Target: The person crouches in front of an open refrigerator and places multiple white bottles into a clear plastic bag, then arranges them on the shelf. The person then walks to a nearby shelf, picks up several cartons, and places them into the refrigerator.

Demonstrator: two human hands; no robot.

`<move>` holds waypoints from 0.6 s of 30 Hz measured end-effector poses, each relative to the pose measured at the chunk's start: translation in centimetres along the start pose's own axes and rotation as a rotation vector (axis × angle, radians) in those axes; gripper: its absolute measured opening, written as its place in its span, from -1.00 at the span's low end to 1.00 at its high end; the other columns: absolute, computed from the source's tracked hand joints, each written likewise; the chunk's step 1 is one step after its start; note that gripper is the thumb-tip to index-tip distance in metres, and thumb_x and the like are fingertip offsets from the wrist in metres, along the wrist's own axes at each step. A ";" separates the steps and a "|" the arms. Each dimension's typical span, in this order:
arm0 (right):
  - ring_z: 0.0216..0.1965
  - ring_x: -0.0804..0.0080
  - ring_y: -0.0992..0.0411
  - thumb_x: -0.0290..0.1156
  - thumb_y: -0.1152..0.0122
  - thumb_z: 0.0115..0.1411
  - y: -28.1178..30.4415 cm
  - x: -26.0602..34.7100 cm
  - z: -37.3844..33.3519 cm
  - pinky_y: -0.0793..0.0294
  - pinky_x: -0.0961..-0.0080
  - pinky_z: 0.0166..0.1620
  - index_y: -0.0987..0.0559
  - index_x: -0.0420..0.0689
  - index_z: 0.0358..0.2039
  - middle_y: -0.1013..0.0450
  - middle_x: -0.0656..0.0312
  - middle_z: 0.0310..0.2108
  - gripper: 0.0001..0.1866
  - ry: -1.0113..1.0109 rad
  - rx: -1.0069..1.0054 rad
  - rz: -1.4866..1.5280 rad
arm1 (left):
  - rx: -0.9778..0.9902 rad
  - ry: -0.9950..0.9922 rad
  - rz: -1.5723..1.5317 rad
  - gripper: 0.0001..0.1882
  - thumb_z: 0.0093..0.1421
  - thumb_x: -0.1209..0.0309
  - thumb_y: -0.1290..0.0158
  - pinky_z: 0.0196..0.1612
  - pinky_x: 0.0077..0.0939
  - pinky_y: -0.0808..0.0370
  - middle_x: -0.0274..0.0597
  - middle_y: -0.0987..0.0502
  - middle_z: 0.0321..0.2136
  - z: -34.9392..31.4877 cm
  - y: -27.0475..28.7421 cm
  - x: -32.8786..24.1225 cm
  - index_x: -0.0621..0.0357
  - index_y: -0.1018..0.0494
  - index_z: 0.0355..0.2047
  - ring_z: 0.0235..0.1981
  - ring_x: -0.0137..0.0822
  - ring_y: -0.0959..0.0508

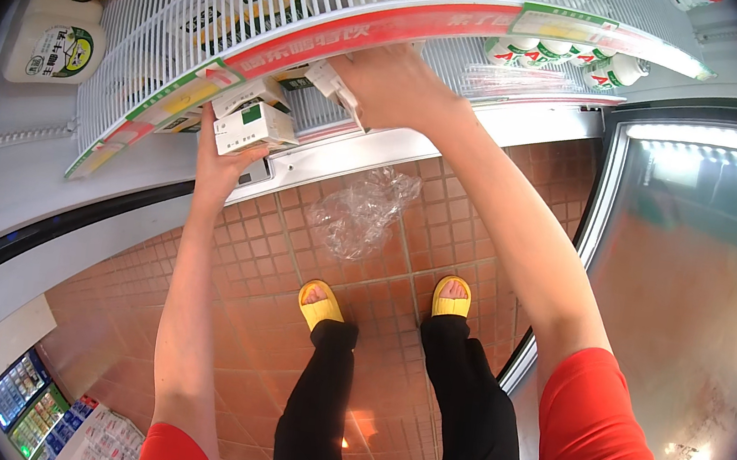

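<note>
My left hand [220, 157] is closed around a small white carton [257, 128] with a green square on it, at the front of the lower shelf. Its thumb lies under the carton and its fingers go up along the far side. My right hand [395, 88] reaches under the edge of the upper shelf and grips another white carton [337, 93], which sits tilted; its fingertips are partly hidden by the shelf edge. Between the two hands more cartons stand on the lower shelf, mostly covered by the shelf strip.
A white wire shelf [172, 31] with a red front strip [356, 31] hangs above my hands. White bottles [613, 72] stand at the right, and larger jugs [58, 49] at the left. Crumpled clear plastic [361, 213] lies on the tiles. An open glass door [686, 269] is at right.
</note>
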State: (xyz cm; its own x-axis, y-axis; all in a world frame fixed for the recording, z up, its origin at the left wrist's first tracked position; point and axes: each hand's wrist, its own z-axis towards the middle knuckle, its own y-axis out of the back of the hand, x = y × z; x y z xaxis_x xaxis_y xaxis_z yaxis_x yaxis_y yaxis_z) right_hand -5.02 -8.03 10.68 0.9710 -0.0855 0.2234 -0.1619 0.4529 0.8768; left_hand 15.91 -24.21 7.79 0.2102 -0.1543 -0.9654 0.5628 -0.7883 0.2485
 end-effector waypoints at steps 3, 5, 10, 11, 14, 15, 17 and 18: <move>-0.26 0.12 -0.37 -0.54 -0.12 -0.23 0.6 1.4 -1.3 -0.38 0.20 -0.21 -0.41 -0.22 -0.22 -0.31 0.01 -0.29 -0.57 -0.012 0.028 -0.082 | -0.049 -0.044 0.054 -0.15 -0.23 0.63 -0.24 -0.05 -0.50 -0.38 -0.02 -0.16 0.03 -0.5 -0.4 0.0 0.35 -0.02 0.07 -0.05 -0.28 -0.33; -0.33 0.14 -0.38 -0.55 -0.12 -0.24 0.8 2.0 -1.8 -0.45 0.25 -0.30 -0.41 -0.23 -0.24 -0.28 -0.02 -0.32 -0.58 -0.109 0.065 -0.021 | -0.133 -0.097 0.164 -0.25 -0.22 0.65 -0.23 -0.07 -0.49 -0.41 -0.03 -0.22 -0.01 -0.5 -0.9 0.0 0.39 -0.11 0.00 -0.10 -0.27 -0.38; -0.40 0.11 -0.39 -0.55 -0.12 -0.28 1.0 2.6 -1.5 -0.49 0.30 -0.39 -0.36 -0.28 -0.32 -0.25 -0.06 -0.32 -0.61 -0.179 0.103 -0.030 | -0.192 -0.066 0.419 -0.49 -0.14 0.52 -0.23 -0.31 -0.55 -0.43 -0.05 -0.51 -0.37 -0.7 -2.0 -0.9 0.35 -0.27 -0.18 -0.35 -0.37 -0.51; -0.41 0.10 -0.39 -0.55 -0.12 -0.28 1.1 2.7 -1.5 -0.49 0.29 -0.39 -0.35 -0.28 -0.33 -0.25 -0.06 -0.33 -0.61 -0.205 0.129 -0.032 | -0.171 -0.065 0.405 -0.50 -0.14 0.52 -0.22 -0.30 -0.55 -0.43 -0.05 -0.50 -0.36 -0.8 -1.8 -0.9 0.35 -0.27 -0.19 -0.34 -0.37 -0.51; -0.26 -0.01 -0.37 -0.49 -0.22 -0.27 1.1 1.5 -1.5 -0.48 0.29 -0.33 -0.29 -0.21 -0.11 -0.20 -0.07 -0.16 -0.39 -0.241 0.288 0.025 | -0.125 -0.071 0.335 -0.53 -0.13 0.53 -0.21 -0.28 -0.56 -0.43 -0.08 -0.49 -0.33 -1.1 -1.6 -0.8 0.33 -0.27 -0.21 -0.32 -0.38 -0.50; -0.25 0.00 -0.37 -0.47 -0.24 -0.27 1.3 1.6 -1.7 -0.48 0.29 -0.32 -0.29 -0.21 -0.11 -0.20 -0.06 -0.15 -0.38 -0.230 0.286 0.032 | -0.120 -0.078 0.301 -0.54 -0.12 0.54 -0.21 -0.27 -0.56 -0.43 -0.09 -0.48 -0.32 -1.4 -1.6 -0.9 0.32 -0.26 -0.21 -0.31 -0.39 -0.49; -0.25 0.02 -0.38 -0.43 -0.27 -0.27 1.8 1.4 -2.3 -0.46 0.28 -0.29 -0.27 -0.21 -0.11 -0.20 -0.03 -0.12 -0.37 -0.210 0.282 0.045 | -0.074 -0.021 0.193 -0.54 -0.10 0.55 -0.19 -0.25 -0.57 -0.42 -0.12 -0.47 -0.30 -1.4 -1.8 -1.1 0.30 -0.25 -0.20 -0.28 -0.41 -0.48; -0.25 0.03 -0.38 -0.43 -0.27 -0.27 2.4 1.7 -3.0 -0.45 0.27 -0.29 -0.27 -0.20 -0.11 -0.20 -0.02 -0.12 -0.37 -0.240 0.267 0.084 | -0.039 0.047 0.123 -0.54 -0.09 0.56 -0.18 -0.24 -0.58 -0.42 -0.14 -0.46 -0.30 -1.4 -1.7 -1.7 0.28 -0.24 -0.19 -0.27 -0.43 -0.47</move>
State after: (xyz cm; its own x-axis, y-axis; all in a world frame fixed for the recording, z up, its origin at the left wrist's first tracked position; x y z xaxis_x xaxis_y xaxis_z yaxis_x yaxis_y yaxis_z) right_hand -3.26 -4.44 11.94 0.8882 -0.2781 0.3656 -0.3107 0.2225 0.9241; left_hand 15.66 -21.78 9.08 0.3168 -0.2194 -0.9228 0.5610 -0.7411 0.3688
